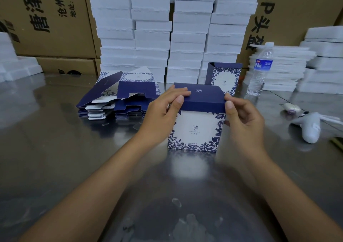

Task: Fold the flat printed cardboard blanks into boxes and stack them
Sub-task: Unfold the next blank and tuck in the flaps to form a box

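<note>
While the navy lid flap [201, 97] was being closed, its near corners were pinched by the left hand [163, 110] and the right hand [241, 115]. The box [194, 130] stood upright on the metal table [55, 149]. Only one other erected box [223, 78] was seen just behind, a pile of flat blanks [118, 100] lay beside it, and no stack had been formed; most work was judged left.

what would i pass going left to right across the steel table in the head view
stack of flat navy-and-white printed cardboard blanks → left hand → folded navy-lidded floral cardboard box → right hand → clear plastic water bottle with blue label → small white oval gadget → white plastic handheld tool
</note>
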A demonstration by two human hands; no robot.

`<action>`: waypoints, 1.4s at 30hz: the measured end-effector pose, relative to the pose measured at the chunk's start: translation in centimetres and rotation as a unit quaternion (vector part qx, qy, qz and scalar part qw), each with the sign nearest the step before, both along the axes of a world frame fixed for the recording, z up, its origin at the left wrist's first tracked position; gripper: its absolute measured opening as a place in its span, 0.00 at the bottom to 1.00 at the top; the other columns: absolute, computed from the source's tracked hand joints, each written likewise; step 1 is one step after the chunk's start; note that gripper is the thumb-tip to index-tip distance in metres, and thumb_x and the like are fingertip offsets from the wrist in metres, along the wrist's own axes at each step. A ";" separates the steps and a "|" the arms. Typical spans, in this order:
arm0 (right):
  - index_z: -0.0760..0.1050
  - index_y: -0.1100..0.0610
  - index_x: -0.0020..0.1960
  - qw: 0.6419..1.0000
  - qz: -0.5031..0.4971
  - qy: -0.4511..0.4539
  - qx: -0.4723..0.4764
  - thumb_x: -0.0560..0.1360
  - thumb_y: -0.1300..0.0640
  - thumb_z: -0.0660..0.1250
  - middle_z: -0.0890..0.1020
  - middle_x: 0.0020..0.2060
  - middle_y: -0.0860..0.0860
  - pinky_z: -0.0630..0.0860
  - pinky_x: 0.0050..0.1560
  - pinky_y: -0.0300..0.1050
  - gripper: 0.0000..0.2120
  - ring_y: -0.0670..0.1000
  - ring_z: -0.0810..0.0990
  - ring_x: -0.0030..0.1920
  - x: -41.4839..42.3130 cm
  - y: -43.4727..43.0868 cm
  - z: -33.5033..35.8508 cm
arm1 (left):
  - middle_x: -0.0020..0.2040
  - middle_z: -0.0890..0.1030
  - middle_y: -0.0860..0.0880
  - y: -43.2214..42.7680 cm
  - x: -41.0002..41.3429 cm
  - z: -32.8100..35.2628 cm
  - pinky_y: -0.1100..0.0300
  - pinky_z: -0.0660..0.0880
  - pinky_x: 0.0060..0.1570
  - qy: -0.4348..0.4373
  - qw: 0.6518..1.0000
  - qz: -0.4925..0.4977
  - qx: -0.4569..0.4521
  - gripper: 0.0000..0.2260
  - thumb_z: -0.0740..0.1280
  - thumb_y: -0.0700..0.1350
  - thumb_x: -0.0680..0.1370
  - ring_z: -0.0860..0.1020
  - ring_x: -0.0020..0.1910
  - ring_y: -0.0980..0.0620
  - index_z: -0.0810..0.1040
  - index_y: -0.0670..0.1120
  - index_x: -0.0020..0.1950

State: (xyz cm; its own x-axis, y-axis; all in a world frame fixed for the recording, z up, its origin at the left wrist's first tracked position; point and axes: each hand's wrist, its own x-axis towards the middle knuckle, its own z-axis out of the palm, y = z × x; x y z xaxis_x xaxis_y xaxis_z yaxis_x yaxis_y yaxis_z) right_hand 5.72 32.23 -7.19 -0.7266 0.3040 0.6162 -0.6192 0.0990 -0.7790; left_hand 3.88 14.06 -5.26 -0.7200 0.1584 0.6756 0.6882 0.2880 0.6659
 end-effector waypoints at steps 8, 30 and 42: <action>0.78 0.43 0.46 1.000 -0.006 0.003 0.006 0.77 0.55 0.65 0.82 0.52 0.46 0.76 0.56 0.51 0.07 0.44 0.80 0.52 -0.1 0.1 -0.3 | 0.61 0.74 0.56 0.1 0.3 -0.1 0.76 0.58 0.65 0.000 1.000 0.005 0.002 0.12 0.58 0.40 0.82 0.64 0.73 0.52 0.77 0.44 0.62; 0.77 0.36 0.52 0.999 -0.031 0.004 0.042 0.71 0.44 0.66 0.81 0.54 0.45 0.75 0.52 0.40 0.10 0.47 0.79 0.57 -0.3 0.0 -0.7 | 0.60 0.73 0.61 0.0 -0.4 -0.4 0.74 0.57 0.68 -0.009 1.000 -0.020 0.006 0.13 0.57 0.42 0.82 0.62 0.73 0.55 0.76 0.45 0.63; 0.71 0.51 0.66 0.924 -0.200 0.055 0.322 0.71 0.61 0.72 0.65 0.65 0.56 0.55 0.61 0.20 0.25 0.36 0.61 0.59 0.9 -0.9 -1.4 | 0.71 0.66 0.54 -0.3 0.2 -0.6 0.70 0.63 0.64 -0.022 0.999 0.013 -0.043 0.15 0.67 0.44 0.77 0.61 0.66 0.69 0.72 0.57 0.62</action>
State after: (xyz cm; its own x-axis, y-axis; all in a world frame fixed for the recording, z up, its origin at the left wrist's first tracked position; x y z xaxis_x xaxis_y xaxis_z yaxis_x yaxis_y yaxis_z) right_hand 6.59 31.28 -8.60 -0.5581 0.0780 0.8261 -0.5051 0.7580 -0.4127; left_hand 4.08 13.81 -5.89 -0.7533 0.1959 0.6278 0.6505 0.3626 0.6674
